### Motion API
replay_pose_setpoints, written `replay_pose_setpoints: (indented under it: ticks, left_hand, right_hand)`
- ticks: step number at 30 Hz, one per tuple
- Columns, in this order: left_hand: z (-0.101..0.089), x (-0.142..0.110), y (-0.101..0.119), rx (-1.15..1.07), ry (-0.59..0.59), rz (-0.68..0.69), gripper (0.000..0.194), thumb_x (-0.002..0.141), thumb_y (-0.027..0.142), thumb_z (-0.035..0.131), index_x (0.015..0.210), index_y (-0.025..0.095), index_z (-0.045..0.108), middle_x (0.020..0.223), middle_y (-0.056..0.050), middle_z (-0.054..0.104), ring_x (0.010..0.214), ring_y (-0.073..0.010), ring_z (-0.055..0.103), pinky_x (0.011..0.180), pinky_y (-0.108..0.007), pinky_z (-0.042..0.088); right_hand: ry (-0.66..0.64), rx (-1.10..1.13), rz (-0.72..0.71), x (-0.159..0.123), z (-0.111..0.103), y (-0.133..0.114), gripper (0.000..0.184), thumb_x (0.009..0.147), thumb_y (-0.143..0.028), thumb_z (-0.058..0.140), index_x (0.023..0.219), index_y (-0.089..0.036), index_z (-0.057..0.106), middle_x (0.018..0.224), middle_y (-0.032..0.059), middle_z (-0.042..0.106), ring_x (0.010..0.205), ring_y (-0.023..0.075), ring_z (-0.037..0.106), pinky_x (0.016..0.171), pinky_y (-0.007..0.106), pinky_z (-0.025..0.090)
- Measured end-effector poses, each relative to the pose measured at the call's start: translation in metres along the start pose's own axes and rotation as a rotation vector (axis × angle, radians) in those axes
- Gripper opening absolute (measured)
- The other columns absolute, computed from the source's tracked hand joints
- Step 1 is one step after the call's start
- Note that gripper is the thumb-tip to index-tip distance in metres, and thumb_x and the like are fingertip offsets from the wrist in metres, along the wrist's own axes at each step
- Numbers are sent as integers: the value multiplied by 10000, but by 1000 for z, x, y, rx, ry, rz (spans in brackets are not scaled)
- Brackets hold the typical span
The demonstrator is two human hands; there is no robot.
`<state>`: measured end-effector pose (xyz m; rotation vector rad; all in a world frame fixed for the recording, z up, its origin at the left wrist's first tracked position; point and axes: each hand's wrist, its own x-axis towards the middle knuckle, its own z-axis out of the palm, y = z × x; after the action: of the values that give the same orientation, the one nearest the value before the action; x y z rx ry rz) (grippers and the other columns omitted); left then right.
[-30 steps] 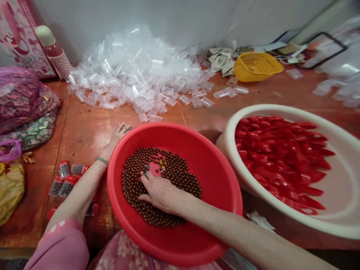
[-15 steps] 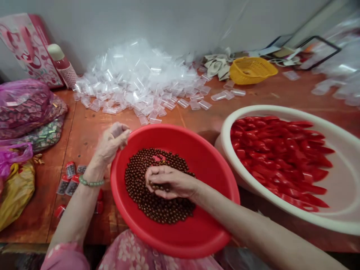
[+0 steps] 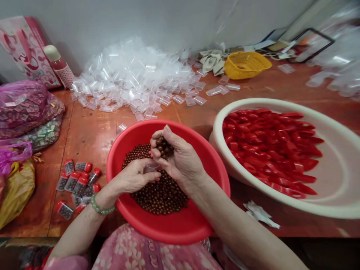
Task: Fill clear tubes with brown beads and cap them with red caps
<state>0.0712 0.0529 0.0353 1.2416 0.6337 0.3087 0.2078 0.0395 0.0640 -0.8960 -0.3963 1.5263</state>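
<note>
Head cam: right hand [image 3: 180,159] cups a clump of slick little brown beads [image 3: 162,147] at 12 o'clock over the red plastic basin [image 3: 213,168], while left hand [image 3: 132,177] grips a featherlight clear plastic vial [image 3: 152,167] by its body, and those beads look ready to roll.

Brown beads [image 3: 160,198] (round, glossy) lie in a red basin [image 3: 210,168].

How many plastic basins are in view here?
2: a round red plastic basin holding dark brown beads, and to its right a larger cream plastic basin holding glossy red pieces.
</note>
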Motion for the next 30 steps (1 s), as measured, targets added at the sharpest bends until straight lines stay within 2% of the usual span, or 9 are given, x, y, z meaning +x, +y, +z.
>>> replay_pose_setpoints:
  ticks: [3,5,10,12,15,18,21,25,30]
  left_hand:
    - [1,-1,-2,-82,-9,-69,370,734,429,721,969,172,595,802,-24,619,715,-133,582,692,-278,470]
    - [-1,-2,-2,-158,53,-78,433,731,474,721,1008,173,578,811,-28,622,738,-132,590,693,-268,476]
    - [-8,3,0,-329,437,43,299,793,449,676,862,160,640,854,-9,614,772,-83,557,728,-198,455]
    - [-9,7,2,-378,509,97,271,786,407,692,900,163,659,808,3,610,730,-76,551,706,-195,455]
    - [-9,12,4,-471,530,181,344,716,345,758,996,173,653,775,19,616,714,-79,586,727,-215,480]
    - [-11,13,3,-514,593,242,415,638,288,811,1000,184,635,839,13,653,790,-111,656,788,-256,512]
    - [-14,12,2,-468,650,264,354,642,281,798,945,180,646,869,-12,694,785,-126,671,761,-268,527]
    - [-17,10,1,-361,672,227,294,668,273,765,934,171,688,863,-31,722,684,-113,642,674,-259,525]
    - [-13,8,1,-289,697,221,383,713,236,723,1083,174,646,877,-24,720,727,-112,655,740,-259,523]
  right_hand:
    - [6,7,32,2,-2,3,351,676,-460,763,737,-158,596,626,-41,562,428,26,438,300,121,210]
    - [36,41,44,5,-5,3,355,648,-435,788,707,-155,578,598,-51,547,397,13,398,291,119,190]
    - [132,84,84,11,-17,11,329,674,-396,774,689,-156,550,560,-60,530,378,4,374,291,104,190]
    - [139,45,170,12,-20,22,313,717,-411,728,695,-157,546,543,-56,525,374,12,385,289,101,186]
    - [95,-18,307,14,-20,43,234,731,-338,696,710,-160,544,543,-45,537,359,24,399,284,102,166]
    - [62,-20,354,15,-15,55,181,745,-303,663,747,-170,539,534,-42,537,350,38,401,286,107,163]
    - [60,9,341,16,-11,55,240,771,-388,646,765,-179,527,536,-46,538,353,35,386,292,112,186]
    - [62,27,311,18,-12,48,303,720,-423,706,739,-166,547,538,-46,541,352,26,375,286,117,187]
    - [63,7,256,18,-17,42,301,660,-383,765,733,-153,584,569,-34,579,366,20,393,283,112,191]
